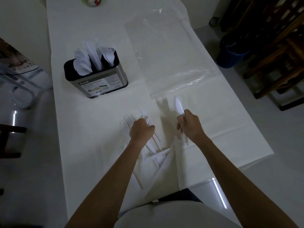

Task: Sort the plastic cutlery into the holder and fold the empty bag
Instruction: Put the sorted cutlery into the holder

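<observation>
The left hand (142, 129) is gripping a bunch of white plastic forks (126, 121) over the white table (82, 137). Just right of it, the right hand (191, 127) is clutching a plastic knife (179, 106). The part-filled steel cutlery holder (98, 79) is standing far left, and the clear plastic bag (172, 60) is lying flat far right.

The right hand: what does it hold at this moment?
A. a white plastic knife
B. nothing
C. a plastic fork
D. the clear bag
A: the right hand has its fingers curled round a white plastic knife, whose blade sticks out above the hand, pointing away from the person; the forks lie at the left hand.
</observation>
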Demonstrator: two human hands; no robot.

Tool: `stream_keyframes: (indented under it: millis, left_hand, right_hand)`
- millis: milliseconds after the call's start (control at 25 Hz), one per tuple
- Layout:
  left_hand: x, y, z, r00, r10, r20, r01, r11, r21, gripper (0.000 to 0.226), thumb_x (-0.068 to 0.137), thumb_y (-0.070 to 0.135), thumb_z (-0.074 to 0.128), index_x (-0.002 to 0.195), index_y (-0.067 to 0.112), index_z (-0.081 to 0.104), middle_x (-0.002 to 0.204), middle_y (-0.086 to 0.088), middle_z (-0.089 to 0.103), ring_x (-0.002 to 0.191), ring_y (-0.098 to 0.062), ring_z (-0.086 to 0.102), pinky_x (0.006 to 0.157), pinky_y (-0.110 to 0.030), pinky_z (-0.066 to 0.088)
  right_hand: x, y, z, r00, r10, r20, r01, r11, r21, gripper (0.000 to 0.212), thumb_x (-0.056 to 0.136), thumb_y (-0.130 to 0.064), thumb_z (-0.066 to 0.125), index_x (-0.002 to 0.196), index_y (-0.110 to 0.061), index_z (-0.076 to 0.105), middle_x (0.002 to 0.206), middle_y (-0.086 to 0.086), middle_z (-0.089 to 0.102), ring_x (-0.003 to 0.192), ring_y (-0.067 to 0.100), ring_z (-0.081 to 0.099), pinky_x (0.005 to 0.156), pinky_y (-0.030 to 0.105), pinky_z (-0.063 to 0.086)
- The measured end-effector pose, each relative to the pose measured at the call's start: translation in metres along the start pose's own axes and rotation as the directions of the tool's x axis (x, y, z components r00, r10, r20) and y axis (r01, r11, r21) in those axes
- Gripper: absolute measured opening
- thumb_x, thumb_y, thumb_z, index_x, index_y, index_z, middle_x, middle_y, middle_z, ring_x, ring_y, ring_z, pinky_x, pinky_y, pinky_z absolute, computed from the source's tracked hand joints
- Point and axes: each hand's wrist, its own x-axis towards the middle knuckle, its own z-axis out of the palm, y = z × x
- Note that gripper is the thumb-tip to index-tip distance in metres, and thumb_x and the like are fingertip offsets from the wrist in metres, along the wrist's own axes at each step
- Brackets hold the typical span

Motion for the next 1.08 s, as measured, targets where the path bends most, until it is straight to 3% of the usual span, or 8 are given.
stream_keyframes:
  millis: [240,400,480,600,680,760,920,1080]
  left_hand:
    - [0.002,0.009,-0.019,0.983,-0.070,-0.169,0.021,0.962,-0.273,0.025,0.091,0.021,0.040,0.077,0.004,0.051,0.078,-0.010,0.065,0.080,-0.031,0.057,0.067,-0.030,0.036]
    - [0.015,0.014,-0.036,0.959,-0.238,-0.155,0.123,0.839,-0.530,0.027,0.091,0.021,0.030,0.073,0.011,0.048,0.061,-0.005,0.060,0.059,-0.026,0.054,0.070,-0.035,0.046]
    - [0.025,0.016,-0.039,0.958,-0.274,-0.087,0.169,0.780,-0.602,0.031,0.090,0.022,0.031,0.091,0.001,0.054,0.079,-0.018,0.063,0.066,-0.037,0.062,0.072,-0.042,0.052]
    - [0.030,0.015,-0.035,0.983,-0.175,-0.057,0.140,0.911,-0.388,0.047,0.089,0.039,0.047,0.111,-0.002,0.056,0.114,-0.020,0.062,0.105,-0.039,0.060,0.087,-0.044,0.050]
    - [0.026,0.015,-0.030,0.999,-0.035,-0.023,0.033,0.995,-0.097,0.055,0.084,0.046,0.060,0.111,-0.002,0.059,0.114,-0.019,0.063,0.106,-0.036,0.060,0.081,-0.036,0.048]
    - [0.025,0.016,-0.026,0.999,0.051,-0.003,-0.051,0.996,0.069,0.056,0.082,0.046,0.066,0.110,-0.003,0.059,0.114,-0.021,0.062,0.108,-0.037,0.059,0.079,-0.036,0.047]
    - [0.033,0.015,-0.021,0.995,0.103,-0.017,-0.100,0.987,0.123,0.053,0.084,0.040,0.067,0.111,-0.005,0.058,0.115,-0.024,0.062,0.109,-0.039,0.059,0.081,-0.040,0.049]
    - [0.034,0.017,-0.017,0.995,0.097,-0.023,-0.097,0.995,0.026,0.033,0.088,0.024,0.056,0.098,-0.007,0.060,0.103,-0.024,0.065,0.096,-0.039,0.062,0.071,-0.036,0.047]
  right_hand:
    - [-0.015,0.016,0.003,0.995,0.097,-0.018,-0.092,0.982,0.167,0.010,0.088,-0.010,0.046,0.090,-0.007,0.036,0.075,0.017,0.055,0.064,0.029,0.053,0.061,0.046,0.048]
    - [-0.031,0.016,0.005,0.992,0.126,-0.009,-0.124,0.983,0.134,0.013,0.088,-0.013,0.055,0.095,-0.007,0.046,0.072,0.001,0.052,0.065,0.018,0.051,0.053,0.024,0.039]
    - [-0.042,0.021,0.007,0.994,0.109,-0.013,-0.108,0.992,0.058,0.016,0.086,-0.021,0.062,0.088,-0.007,0.055,0.070,0.002,0.055,0.066,0.019,0.054,0.056,0.023,0.038]
    - [-0.060,0.035,0.014,0.994,0.112,0.003,-0.111,0.991,-0.076,0.029,0.080,-0.037,0.070,0.069,-0.014,0.056,0.062,-0.002,0.054,0.060,0.015,0.054,0.054,0.020,0.038]
    - [-0.070,0.041,0.020,0.991,0.131,0.034,-0.126,0.985,-0.121,0.037,0.075,-0.045,0.071,0.060,-0.018,0.051,0.056,-0.006,0.052,0.054,0.011,0.053,0.051,0.019,0.042]
    - [-0.079,0.044,0.023,0.988,0.145,0.056,-0.137,0.982,-0.129,0.039,0.072,-0.049,0.072,0.058,-0.020,0.048,0.056,-0.006,0.054,0.051,0.009,0.053,0.050,0.023,0.046]
    - [-0.085,0.041,0.022,0.989,0.145,0.033,-0.137,0.975,-0.175,0.042,0.079,-0.043,0.064,0.054,-0.022,0.037,0.053,-0.005,0.045,0.047,0.009,0.042,0.043,0.023,0.030]
    - [-0.074,0.043,0.020,0.996,0.092,0.001,-0.091,0.989,-0.115,0.035,0.088,-0.020,0.054,0.059,-0.015,0.035,0.053,-0.001,0.041,0.053,0.022,0.043,0.047,0.027,0.031]
